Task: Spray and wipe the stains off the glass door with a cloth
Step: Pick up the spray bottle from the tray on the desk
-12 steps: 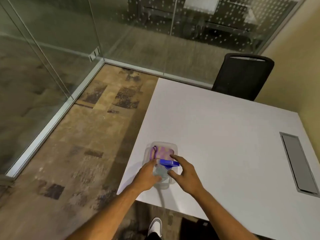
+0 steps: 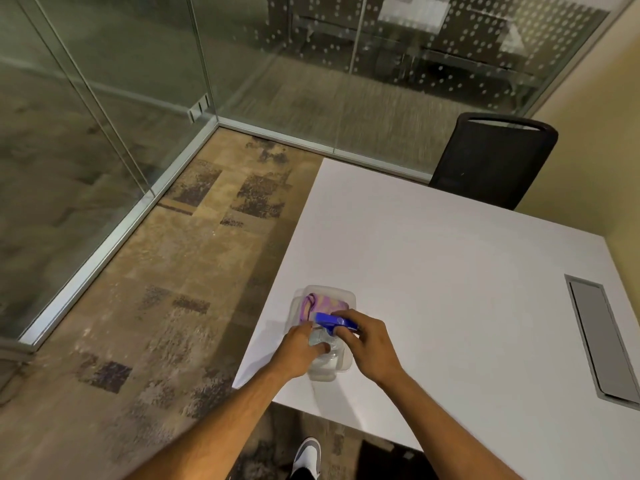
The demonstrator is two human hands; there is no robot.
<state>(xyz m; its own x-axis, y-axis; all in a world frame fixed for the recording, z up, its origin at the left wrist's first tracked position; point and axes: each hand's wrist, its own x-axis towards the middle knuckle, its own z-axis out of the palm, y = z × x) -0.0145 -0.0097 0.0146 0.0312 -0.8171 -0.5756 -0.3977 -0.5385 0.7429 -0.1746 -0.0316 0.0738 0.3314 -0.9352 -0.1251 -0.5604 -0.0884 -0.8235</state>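
Observation:
A clear plastic container sits near the front left corner of the white table. A pink and purple cloth fills its far end. A clear spray bottle with a blue trigger head lies in its near end. My left hand wraps the bottle's clear body from the left. My right hand curls its fingers around the neck just under the blue head. Glass panels stand to the left and ahead.
A black mesh chair stands at the table's far side by the beige wall. A grey cable hatch is set into the table on the right. Patterned carpet lies between the table and the glass. My shoe shows below the table edge.
My right hand's fingers have curled in around the bottle's neck. My left hand has closed tighter on the bottle's body. The container has not shifted.

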